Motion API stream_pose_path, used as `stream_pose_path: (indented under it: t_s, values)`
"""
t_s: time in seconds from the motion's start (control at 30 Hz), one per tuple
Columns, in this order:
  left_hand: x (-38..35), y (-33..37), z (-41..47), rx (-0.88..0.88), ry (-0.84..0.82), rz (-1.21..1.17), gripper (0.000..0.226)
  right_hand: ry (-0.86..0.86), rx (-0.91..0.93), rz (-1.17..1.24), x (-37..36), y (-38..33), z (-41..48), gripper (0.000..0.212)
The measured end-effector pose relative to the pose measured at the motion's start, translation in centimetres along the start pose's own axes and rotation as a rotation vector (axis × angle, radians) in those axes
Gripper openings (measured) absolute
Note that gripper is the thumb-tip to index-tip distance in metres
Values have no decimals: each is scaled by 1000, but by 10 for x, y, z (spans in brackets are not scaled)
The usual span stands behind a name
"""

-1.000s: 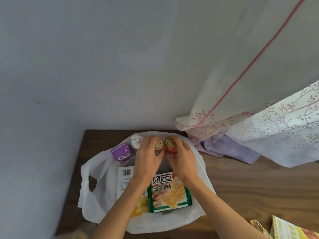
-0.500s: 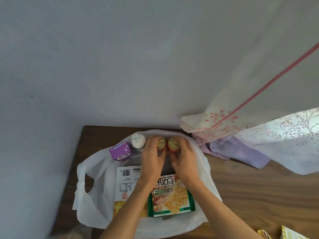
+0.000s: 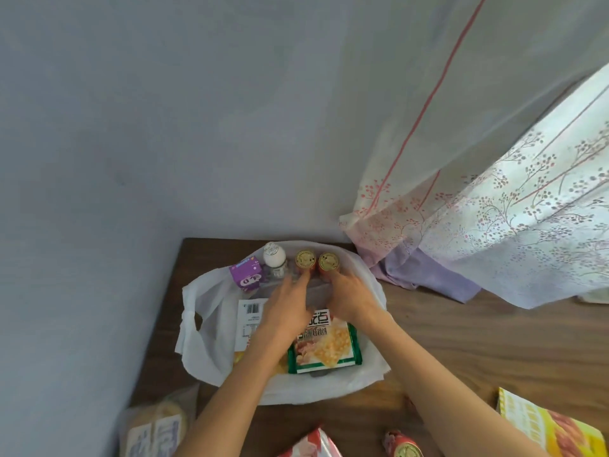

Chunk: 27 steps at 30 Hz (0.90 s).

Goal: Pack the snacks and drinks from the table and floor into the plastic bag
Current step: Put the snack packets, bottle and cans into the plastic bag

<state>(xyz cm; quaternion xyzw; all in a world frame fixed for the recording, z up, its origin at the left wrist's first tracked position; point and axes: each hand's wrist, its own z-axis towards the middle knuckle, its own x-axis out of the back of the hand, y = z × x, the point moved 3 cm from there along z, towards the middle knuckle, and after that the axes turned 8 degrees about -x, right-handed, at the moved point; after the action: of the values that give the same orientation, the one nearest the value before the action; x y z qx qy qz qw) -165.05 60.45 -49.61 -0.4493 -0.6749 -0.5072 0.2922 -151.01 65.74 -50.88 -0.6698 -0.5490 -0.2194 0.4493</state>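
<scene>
Plastic bag (image 3: 211, 357) lies open on the wooden table (image 3: 478, 351), mouth spread wide.

Inside the bag, along its far edge: purple carton (image 3: 247, 275), white-capped bottle (image 3: 274, 257), then two red cans side by side, left can (image 3: 305, 258) and right can (image 3: 328, 261), both upright with gold lids showing. In the bag's near half lie a barcode packet (image 3: 252, 319) and a green cracker packet (image 3: 329, 347), both flat.

Left hand (image 3: 286, 311) reaches over the bag's middle, fingers fairly straight and slightly spread, one fingertip touching the left can's near side; it grips nothing. Right hand (image 3: 351, 293) sits inside the bag against the right can's near side, fingers bent toward it. Cannot tell whether they clasp the can or only steady it.

Step in hand, as I read it: seating the two cans upright at the bag's far edge.

Outside the bag, on its near side: a clear bag of bread (image 3: 155, 427), a red and white packet (image 3: 313, 443), a third can (image 3: 407, 451) and a yellow box (image 3: 543, 427). So packing looks roughly half done.

Next move calls for letting go gently so the cans do not topple, then drawing both hands out of the bag to fetch one of those near-side items. The third can would fit beside its pair.
</scene>
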Motion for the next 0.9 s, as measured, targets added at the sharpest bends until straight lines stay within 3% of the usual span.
stream_pose_path:
  t_s: [0.17,0.27,0.5,0.67,0.9]
  values:
    - [40,33,-68,-138,137,134,74,99,137,-90,44,-13,-75,44]
    - [55,55,-114,-215,269,140,74,270,227,-21,63,-9,-139,38]
    - [31,94,-209,-244,486,122,80,571,313,188,51,44,-262,49]
    - [-14,122,-255,-254,517,92,76,640,327,277,23,100,-311,50]
    - [-72,174,-283,-179,420,115,80,615,317,255,-8,183,-357,46]
